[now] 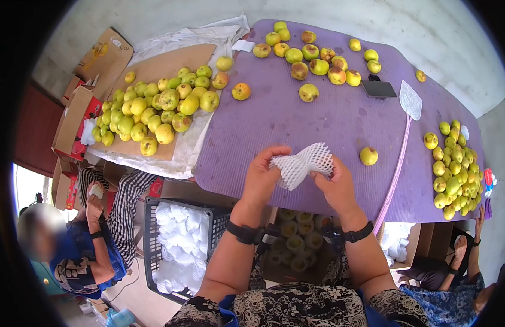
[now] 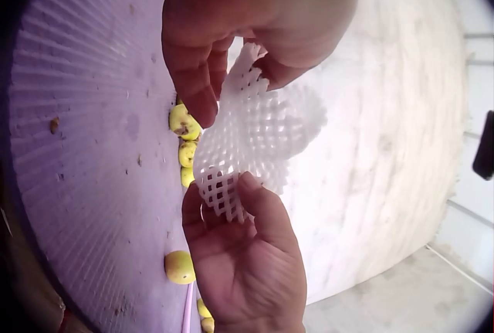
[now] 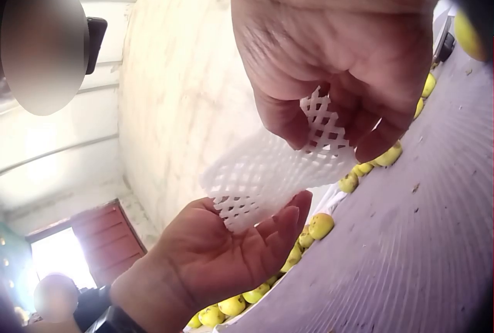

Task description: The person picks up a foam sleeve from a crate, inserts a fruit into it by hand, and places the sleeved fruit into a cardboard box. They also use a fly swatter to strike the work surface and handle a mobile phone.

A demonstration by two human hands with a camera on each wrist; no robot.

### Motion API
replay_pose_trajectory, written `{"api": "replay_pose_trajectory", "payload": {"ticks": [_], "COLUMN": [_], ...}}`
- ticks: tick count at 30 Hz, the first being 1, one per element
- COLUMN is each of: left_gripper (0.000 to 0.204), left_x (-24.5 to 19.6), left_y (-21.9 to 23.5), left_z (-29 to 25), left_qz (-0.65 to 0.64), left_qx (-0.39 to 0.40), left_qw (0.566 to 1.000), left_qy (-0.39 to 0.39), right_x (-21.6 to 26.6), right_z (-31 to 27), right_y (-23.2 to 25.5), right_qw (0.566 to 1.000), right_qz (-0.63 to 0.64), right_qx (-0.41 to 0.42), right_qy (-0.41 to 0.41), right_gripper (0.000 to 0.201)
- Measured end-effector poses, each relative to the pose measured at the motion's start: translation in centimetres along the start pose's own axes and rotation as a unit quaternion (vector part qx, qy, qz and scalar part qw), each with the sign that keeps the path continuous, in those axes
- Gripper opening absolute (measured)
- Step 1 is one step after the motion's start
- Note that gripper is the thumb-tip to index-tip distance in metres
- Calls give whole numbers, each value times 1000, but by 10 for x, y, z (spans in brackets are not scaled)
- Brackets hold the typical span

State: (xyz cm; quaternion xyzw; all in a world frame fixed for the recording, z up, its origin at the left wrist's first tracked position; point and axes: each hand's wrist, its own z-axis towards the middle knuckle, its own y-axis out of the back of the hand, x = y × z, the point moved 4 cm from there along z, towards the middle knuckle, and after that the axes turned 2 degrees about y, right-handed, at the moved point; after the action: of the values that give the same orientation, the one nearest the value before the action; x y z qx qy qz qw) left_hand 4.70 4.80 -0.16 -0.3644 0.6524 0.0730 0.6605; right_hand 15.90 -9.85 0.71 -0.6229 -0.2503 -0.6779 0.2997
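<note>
A white foam fruit net (image 1: 304, 166), twisted narrow at its middle, is held up between both hands over the near part of the purple table. On its left end the left hand (image 1: 262, 177) pinches the mesh. My right hand (image 1: 338, 185) grips the opposite end, thumb on the near side. The left wrist view shows the net (image 2: 247, 128) flaring out with the left hand (image 2: 255, 16) above and the right hand (image 2: 247, 271) below. In the right wrist view, fingers of the right hand (image 3: 340, 55) curl about the mesh. No fruit shows inside the net.
Green-yellow apples lie on the purple table (image 1: 252, 131), with a large pile (image 1: 154, 106) at left and another (image 1: 457, 169) at right. A fly swatter (image 1: 410, 101) and a dark phone (image 1: 379, 89) lie there too. A black crate (image 1: 149, 245) holds foam nets. Two people sit nearby.
</note>
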Motion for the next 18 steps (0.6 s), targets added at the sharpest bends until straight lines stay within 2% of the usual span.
{"api": "replay_pose_trajectory", "payload": {"ticks": [4,6,12,15,17,18], "left_gripper": [33,23,20,19,16,14], "left_x": [-2,-3,-5,-4,-5,-5], "left_y": [4,8,12,16,21,23], "left_z": [1,1,0,0,-1,-1], "left_qz": [-4,-16,-15,-5,6,16], "left_qx": [-26,-64,-92,-104,-132,-157], "left_qw": [1000,998,995,994,990,986], "left_qy": [15,-6,-40,-37,-49,-60], "right_x": [0,-3,-2,-8,-6,-3], "right_z": [-1,-2,-3,-3,0,0], "right_y": [0,3,1,1,5,3], "right_qw": [1000,1000,999,998,994,994], "right_qz": [10,9,-1,-13,-51,-49], "right_qx": [9,15,35,45,-68,-66], "right_qy": [-16,-21,-21,-38,70,70], "right_gripper": [25,24,20,26,35,35]}}
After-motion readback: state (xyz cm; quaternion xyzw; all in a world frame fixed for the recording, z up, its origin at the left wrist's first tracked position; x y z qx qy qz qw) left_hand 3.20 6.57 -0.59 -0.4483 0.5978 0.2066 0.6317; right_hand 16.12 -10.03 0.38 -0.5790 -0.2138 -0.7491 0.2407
